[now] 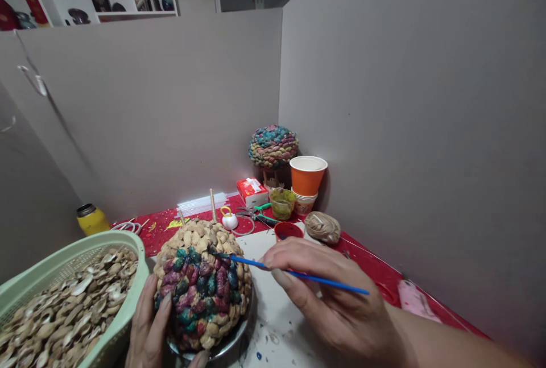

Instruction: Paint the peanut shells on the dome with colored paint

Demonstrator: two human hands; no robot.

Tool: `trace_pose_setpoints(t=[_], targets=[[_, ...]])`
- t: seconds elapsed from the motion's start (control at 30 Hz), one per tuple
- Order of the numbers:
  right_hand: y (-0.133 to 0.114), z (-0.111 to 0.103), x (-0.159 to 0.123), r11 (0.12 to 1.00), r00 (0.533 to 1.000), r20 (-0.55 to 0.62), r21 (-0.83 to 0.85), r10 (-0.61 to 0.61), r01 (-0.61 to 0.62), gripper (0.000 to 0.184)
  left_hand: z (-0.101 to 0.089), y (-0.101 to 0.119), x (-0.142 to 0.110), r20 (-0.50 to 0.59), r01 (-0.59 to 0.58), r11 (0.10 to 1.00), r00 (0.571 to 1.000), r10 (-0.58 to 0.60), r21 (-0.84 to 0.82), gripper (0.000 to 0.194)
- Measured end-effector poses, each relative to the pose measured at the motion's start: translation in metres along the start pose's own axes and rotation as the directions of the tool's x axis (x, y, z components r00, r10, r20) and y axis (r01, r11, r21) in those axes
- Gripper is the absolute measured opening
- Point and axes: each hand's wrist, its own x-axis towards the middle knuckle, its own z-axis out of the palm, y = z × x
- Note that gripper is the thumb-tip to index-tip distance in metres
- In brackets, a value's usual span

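A dome covered in peanut shells [200, 282] sits in a shiny metal bowl [226, 351]. Purple, teal and dark blue paint covers much of its near face, while the top and right edge are bare tan shell. My left hand [147, 319] steadies the dome from the left and below. Between the fingers and thumb of my right hand [328, 305] is a thin blue paintbrush [318, 279], its dark tip touching shells near the top of the painted patch. Behind that hand is a red cup [289, 231], partly covered by it.
At left, a green basket [143, 260] holds many loose shells. Behind stand a yellow bottle [92, 219], a painted shell dome [273, 147], an orange cup [307, 177], a yellow-green tub [282, 203], pliers [256, 210] and a yarn ball [323, 226]. Grey partitions enclose the table.
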Motion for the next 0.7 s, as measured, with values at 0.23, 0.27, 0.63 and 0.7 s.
trace_pose_setpoints(t=[0.23, 0.27, 0.63, 0.7], targets=[[-0.01, -0.007, -0.005, 0.996, 0.986, 0.149, -0.012, -0.081, 0.084, 0.029, 0.0, -0.001, -0.001, -0.006, -0.001, 1.0, 1.0, 0.001, 0.009, 0.096], [-0.009, -0.007, -0.005, 0.995, 0.986, 0.139, -0.022, -0.091, 0.095, 0.03, 0.0, -0.001, -0.002, -0.002, 0.005, 1.0, 1.0, -0.005, 0.011, 0.097], [-0.004, -0.009, -0.004, 0.979, 0.956, 0.235, -0.061, -0.175, 0.195, 0.027, 0.001, -0.001, 0.0, -0.015, -0.005, 1.0, 1.0, 0.005, 0.017, 0.092], [-0.008, -0.012, -0.006, 0.978, 0.949, 0.256, -0.053, -0.182, 0.202, 0.027, 0.001, 0.0, 0.0, -0.014, -0.01, 1.0, 1.0, 0.01, 0.017, 0.091]])
